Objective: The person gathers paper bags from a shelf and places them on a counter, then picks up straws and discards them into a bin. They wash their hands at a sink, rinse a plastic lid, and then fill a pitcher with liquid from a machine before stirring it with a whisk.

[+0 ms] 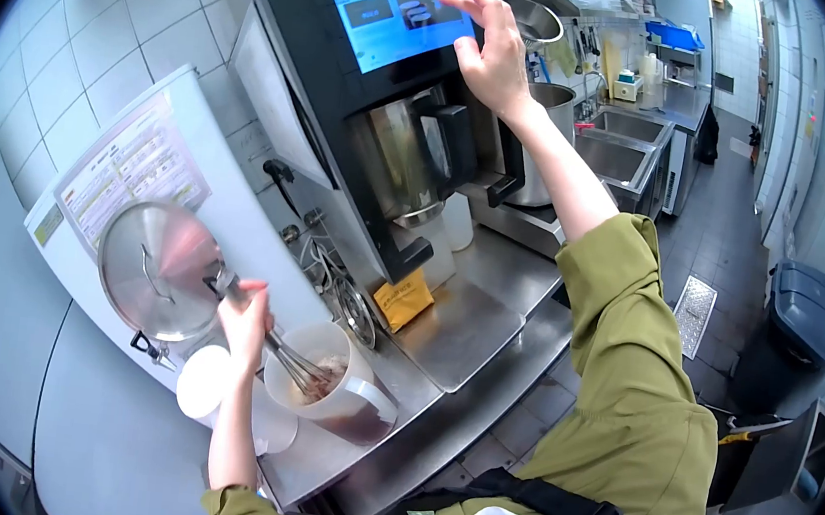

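Observation:
The handle of a wire whisk (290, 355) is wrapped in the fingers of my left hand (246, 326). Its wires reach down into a translucent plastic pitcher (370, 424) that holds a brownish, partly powdery mix. At the upper middle, my right hand (499, 60) is raised with fingers apart and holds nothing. Its index fingertip overlaps the right part of the lit blue touchscreen (365, 36) on a black machine (298, 54). Below that screen, a steel jug (388, 159) with a black handle sits in the machine.
Left of the pitcher stands a white-lidded tub (203, 381). A steel pot lid (144, 275) hangs above it. A yellow packet (403, 302) lies under the machine on the steel counter (465, 333). Sinks (613, 163) and a dark bin (792, 328) are farther right.

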Available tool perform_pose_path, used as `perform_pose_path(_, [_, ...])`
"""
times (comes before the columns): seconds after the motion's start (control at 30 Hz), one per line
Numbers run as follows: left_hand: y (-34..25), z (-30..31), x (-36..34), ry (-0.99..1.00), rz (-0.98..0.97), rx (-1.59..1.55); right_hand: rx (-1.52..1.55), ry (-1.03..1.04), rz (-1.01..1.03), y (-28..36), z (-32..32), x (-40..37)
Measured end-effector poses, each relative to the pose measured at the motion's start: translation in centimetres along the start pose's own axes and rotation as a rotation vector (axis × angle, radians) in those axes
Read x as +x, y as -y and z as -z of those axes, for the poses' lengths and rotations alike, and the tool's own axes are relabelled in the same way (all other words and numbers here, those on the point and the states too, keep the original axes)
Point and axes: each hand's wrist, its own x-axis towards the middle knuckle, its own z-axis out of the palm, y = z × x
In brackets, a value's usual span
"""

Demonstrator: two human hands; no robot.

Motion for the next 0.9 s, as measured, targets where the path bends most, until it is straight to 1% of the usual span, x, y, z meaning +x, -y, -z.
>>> perform_pose_path(0.03, [-2.5, -1.0, -0.2, 0.068, 0.1, 0.018, 0.002, -0.012, 0.017, -0.1, -0.3, 0.0])
perform_pose_path(0.1, [-2.8, -1.2, 1.0, -0.096, 0.003, -0.131, -0.016, -0.024, 0.006, 0.5, -0.6, 0.0])
perform_pose_path(0.13, [-1.9, -0.7, 2.2, -0.343, -0.151, -0.149, -0.02, -0.027, 0.015, 0.7, -0.6, 0.2])
perform_pose_path(0.17, [-0.6, 0.5, 3.5, -0.642, -0.212, -0.096, -0.027, -0.029, 0.021, 0.9, -0.4, 0.3])
perform_pose_path(0.23, [3.7, 2.3, 5.1, -0.871, -0.391, 0.155, -0.036, -0.018, 0.023, 0.9, -0.2, 0.2])
perform_pose_path(0.3, [2.7, 0.6, 2.5, -0.365, -0.012, 0.006, -0.038, -0.014, 0.025, 0.6, -0.4, 0.5])
perform_pose_path(0.33, [0.3, -0.5, 1.5, -0.21, 0.098, -0.145, -0.042, -0.013, 0.024, 0.5, -0.5, 0.5])
perform_pose_path(0.4, [-3.2, -0.4, 1.6, -0.28, -0.041, -0.232, -0.021, -0.018, 0.01, 0.7, -0.7, 0.3])
perform_pose_path(0.43, [-4.0, -0.3, 1.9, -0.313, -0.118, -0.274, -0.012, -0.027, 0.004, 0.6, -0.8, 0.4])
perform_pose_path(0.47, [-3.7, 1.0, 2.4, -0.423, -0.205, -0.299, -0.052, -0.015, 0.036, 0.7, -0.8, 0.5])
perform_pose_path(0.5, [-2.4, 2.4, 2.9, -0.519, -0.287, -0.292, -0.006, -0.032, 0.018, 1.1, -0.6, 0.6])
perform_pose_path(0.57, [-0.7, 2.4, 1.2, -0.395, -0.159, -0.111, 0.088, -0.064, -0.016, 2.9, 0.0, 1.4])
perform_pose_path(0.6, [0.7, 2.1, 0.2, -0.193, -0.122, -0.009, 0.116, -0.042, -0.042, 3.1, -0.1, 1.3])
perform_pose_path(0.63, [-0.3, 0.8, -0.9, -0.089, 0.072, -0.053, 0.096, -0.06, -0.027, 3.3, -0.3, 1.3])
perform_pose_path(0.7, [-1.1, 0.3, -0.2, -0.168, 0.034, -0.141, 0.052, -0.077, 0.015, 3.7, -0.4, 1.5])
perform_pose_path(0.77, [0.3, 0.7, 0.9, -0.311, -0.018, -0.144, -0.061, -0.075, 0.068, 4.1, 0.4, 2.0])
perform_pose_path(0.83, [2.0, 1.1, 0.9, -0.247, -0.008, -0.075, -0.149, -0.065, 0.125, 4.5, 0.9, 2.4])
perform_pose_path(0.9, [0.6, 0.9, 0.8, -0.224, 0.044, -0.048, -0.123, 0.107, -0.026, 5.4, 2.2, 0.4])
